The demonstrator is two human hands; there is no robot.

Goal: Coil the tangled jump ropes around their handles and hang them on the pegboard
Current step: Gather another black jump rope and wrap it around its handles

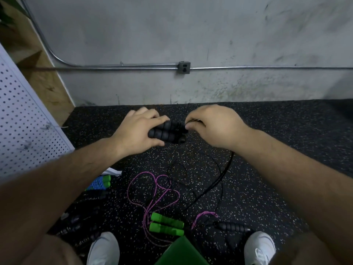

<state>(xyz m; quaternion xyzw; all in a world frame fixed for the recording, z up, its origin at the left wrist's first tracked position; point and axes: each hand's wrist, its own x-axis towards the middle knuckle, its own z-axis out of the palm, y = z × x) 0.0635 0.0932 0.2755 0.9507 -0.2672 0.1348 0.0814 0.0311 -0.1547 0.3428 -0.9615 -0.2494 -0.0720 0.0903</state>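
Black jump rope point(172, 124) held at centre
Left hand point(137, 129) grips its two black handles point(164, 136) side by side; right hand point(212, 125) pinches the cord point(228, 165) at their right end. Green handles point(166, 225) lie nearer, pegboard point(24, 119) at left.

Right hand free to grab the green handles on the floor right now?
Probably not yet: the right hand pinches the black rope at the black handles. The green handles lie uncovered on the floor.

Speckled black floor point(286, 142) bears green handles point(167, 225), pink rope point(146, 214) and a black handle point(232, 226)
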